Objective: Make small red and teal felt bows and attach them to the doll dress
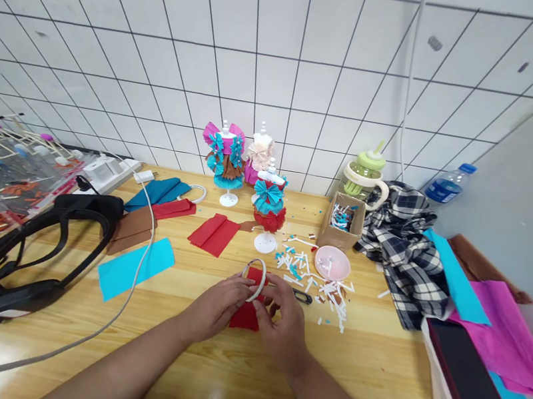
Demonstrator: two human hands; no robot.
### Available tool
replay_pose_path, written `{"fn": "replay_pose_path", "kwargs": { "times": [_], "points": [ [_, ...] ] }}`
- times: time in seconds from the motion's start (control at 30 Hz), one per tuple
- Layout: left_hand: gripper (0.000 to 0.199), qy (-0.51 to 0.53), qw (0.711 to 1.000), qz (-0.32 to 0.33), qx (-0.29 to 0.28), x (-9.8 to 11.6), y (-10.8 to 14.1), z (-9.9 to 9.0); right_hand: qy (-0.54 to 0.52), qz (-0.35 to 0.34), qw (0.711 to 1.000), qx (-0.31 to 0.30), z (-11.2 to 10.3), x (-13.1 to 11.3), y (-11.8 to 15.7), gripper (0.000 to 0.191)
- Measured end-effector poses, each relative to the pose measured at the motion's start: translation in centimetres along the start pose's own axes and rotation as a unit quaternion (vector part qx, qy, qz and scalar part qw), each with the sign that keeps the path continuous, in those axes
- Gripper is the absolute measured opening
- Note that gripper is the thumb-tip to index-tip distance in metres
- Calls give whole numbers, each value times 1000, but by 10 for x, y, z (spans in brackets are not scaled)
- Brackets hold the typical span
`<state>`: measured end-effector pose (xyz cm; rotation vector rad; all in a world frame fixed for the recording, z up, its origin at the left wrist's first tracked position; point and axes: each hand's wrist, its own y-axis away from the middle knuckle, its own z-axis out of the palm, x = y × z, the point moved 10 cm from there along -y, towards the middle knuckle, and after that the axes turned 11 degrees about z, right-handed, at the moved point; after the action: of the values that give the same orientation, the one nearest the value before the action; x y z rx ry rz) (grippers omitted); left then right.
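Between my two hands a narrow white roll of tape (259,287) stands on edge over a piece of red crepe paper (246,317) on the wooden table. My left hand (218,306) is closed, its fingertips on the roll's left side. Closed at the opposite side, my right hand (284,324) has thumb and fingers at the roll's edge. Beside its fingers lie small dark-handled scissors (302,296), partly hidden. Just beyond stands a small white dress form (265,244) with red and teal paper ruffles and bows.
Two more dressed forms (228,199) stand behind. Paper scraps (334,301) surround a pink dish (333,264) and a cardboard box (342,235) at right. Left are folded crepe papers (137,268), a cable (126,302) and a black headset (88,205); far right, a phone (474,384).
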<state>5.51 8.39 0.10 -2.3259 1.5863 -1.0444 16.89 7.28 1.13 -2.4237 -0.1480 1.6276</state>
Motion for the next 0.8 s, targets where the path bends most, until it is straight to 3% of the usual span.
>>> {"fn": "replay_pose_path", "kwargs": {
  "times": [0.37, 0.6, 0.8],
  "points": [
    [37, -11, 999, -11, -29, -2, 0, 4, -21, -6, 1000, 13, 0, 0, 3, 35],
    [32, -19, 999, 22, 20, 3, -1, -3, -25, -12, 1000, 9, 3, -2, 4, 36],
    [32, -31, 999, 35, 20, 3, 0, -3, -25, -11, 1000, 10, 2, -4, 5, 39]
  ]
}}
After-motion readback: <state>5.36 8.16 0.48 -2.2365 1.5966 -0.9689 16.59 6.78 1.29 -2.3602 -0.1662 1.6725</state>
